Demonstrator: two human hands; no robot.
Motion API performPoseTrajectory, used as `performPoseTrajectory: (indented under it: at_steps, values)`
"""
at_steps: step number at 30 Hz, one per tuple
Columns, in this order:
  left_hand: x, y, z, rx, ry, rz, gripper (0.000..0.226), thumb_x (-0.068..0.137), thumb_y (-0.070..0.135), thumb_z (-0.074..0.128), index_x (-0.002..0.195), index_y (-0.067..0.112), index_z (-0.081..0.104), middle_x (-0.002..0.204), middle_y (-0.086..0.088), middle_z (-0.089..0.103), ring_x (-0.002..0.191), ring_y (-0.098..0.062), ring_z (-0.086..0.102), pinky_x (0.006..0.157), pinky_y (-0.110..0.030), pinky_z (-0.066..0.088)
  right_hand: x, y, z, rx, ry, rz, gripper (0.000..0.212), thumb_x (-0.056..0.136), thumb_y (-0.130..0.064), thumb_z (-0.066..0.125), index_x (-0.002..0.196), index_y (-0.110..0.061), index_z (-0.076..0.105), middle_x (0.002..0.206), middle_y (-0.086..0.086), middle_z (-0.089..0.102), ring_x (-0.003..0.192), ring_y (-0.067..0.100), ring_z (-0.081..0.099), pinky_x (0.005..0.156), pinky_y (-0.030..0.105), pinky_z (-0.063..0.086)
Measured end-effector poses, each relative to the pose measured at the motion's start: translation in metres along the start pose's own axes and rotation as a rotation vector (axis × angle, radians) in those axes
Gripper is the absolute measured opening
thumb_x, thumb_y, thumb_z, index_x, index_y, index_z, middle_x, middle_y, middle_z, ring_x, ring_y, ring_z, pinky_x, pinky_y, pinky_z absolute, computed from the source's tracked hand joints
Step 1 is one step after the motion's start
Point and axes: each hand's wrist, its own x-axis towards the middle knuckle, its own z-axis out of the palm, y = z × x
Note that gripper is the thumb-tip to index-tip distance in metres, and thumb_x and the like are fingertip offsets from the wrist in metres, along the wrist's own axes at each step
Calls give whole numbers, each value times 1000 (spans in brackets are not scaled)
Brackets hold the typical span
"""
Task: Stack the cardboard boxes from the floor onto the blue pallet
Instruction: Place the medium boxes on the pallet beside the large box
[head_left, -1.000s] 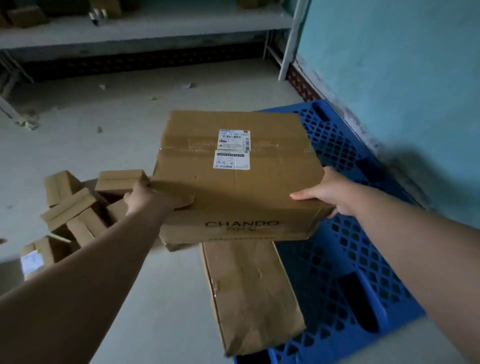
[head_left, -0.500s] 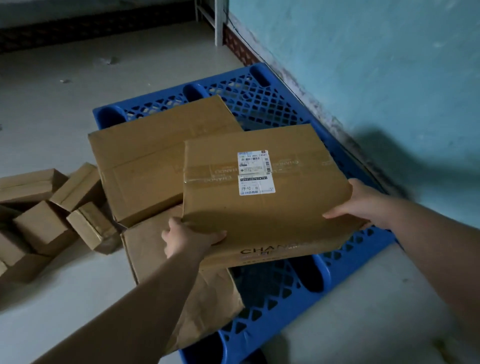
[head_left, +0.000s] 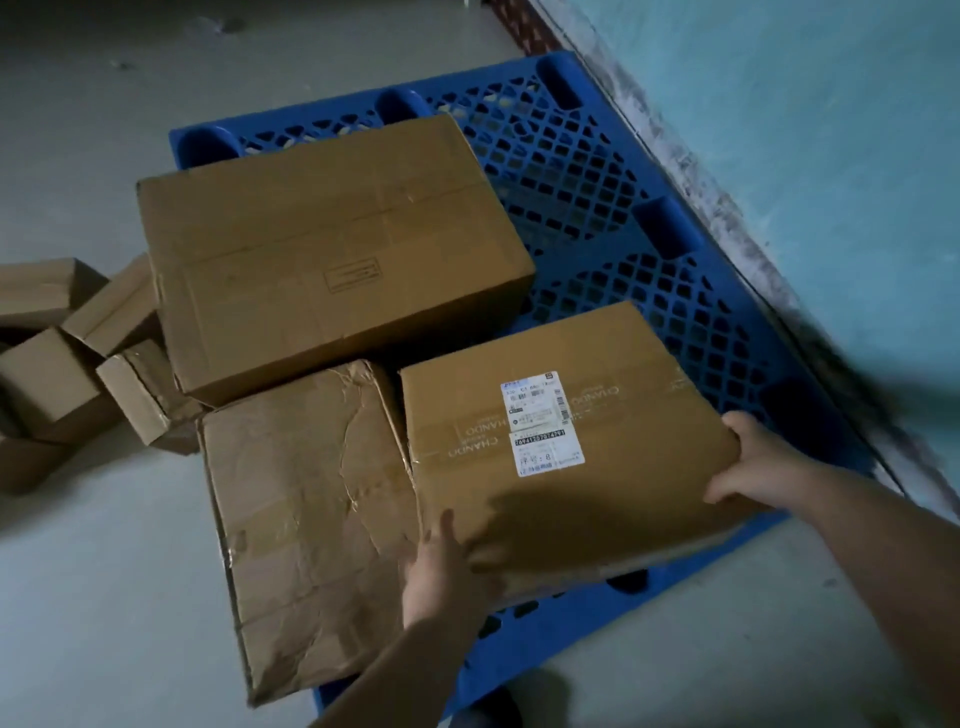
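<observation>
Gripped at opposite near corners by left hand (head_left: 441, 564) and right hand (head_left: 753, 457), labelled box (head_left: 566, 441) lowered onto blue pallet (head_left: 597, 208) beside crumpled box (head_left: 311, 519), likely for tight packing.

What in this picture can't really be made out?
Head view only:
- Small print on the white label of the held box: too small.
- Pallet surface under the three boxes: covered.
- Left hand fingers: tucked under the box edge.
- Small boxes: cut by the left edge.
- Box contents: sealed.
</observation>
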Motion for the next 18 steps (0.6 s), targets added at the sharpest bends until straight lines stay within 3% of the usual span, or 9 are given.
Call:
performPoseTrajectory:
  at_steps: [2, 4, 7, 10, 13, 18]
  values:
    - [14, 2, 11, 270, -50, 210, 92, 74, 29, 71, 143, 31, 10, 138, 1, 33, 128, -24, 32, 102, -41, 41, 12, -10, 37, -354, 40, -10, 108, 66, -18, 81, 144, -11, 7, 145, 9, 25, 127, 33, 35, 99, 43, 39]
    - [30, 9, 18, 531, -22, 313, 88, 76, 26, 68, 139, 36, 8, 146, 1, 20, 136, -28, 16, 104, -50, 36, 18, -28, 88, -530, 13, -160, 127, 67, -35, 81, 145, -11, -16, 154, 13, -11, 141, 37, 3, 114, 48, 17]
    - [56, 7, 17, 726, -39, 201, 95, 78, 28, 68, 142, 38, -2, 153, 0, -1, 142, -34, -3, 107, -63, 21, 6, -62, 173, -620, -144, -402, 139, 63, -50, 79, 137, -21, -35, 151, 9, -30, 140, 38, -17, 114, 54, 5]
    - [71, -19, 9, 657, 10, -15, 96, 78, 37, 66, 142, 40, -5, 154, 0, -17, 141, -36, -15, 105, -69, 14, -1, -82, 222, -634, -75, -533, 137, 64, -50, 79, 137, -25, -35, 151, 5, -31, 138, 35, -24, 111, 57, -4]
    - [73, -58, -2, 529, 63, -126, 108, 74, 44, 69, 140, 43, -16, 153, -1, -24, 139, -39, -18, 103, -70, 14, 1, -86, 235, -701, -30, -722, 141, 59, -42, 83, 135, -38, -35, 150, 2, -34, 135, 36, -29, 97, 76, -4]
    - [78, -106, -18, 312, 100, -267, 116, 60, 66, 68, 140, 47, -13, 154, 1, -22, 140, -39, -15, 104, -69, 16, -5, -88, 263, -914, -100, -900, 134, 69, -29, 77, 127, -42, -43, 136, -3, -49, 123, 36, -46, 79, 81, -19]
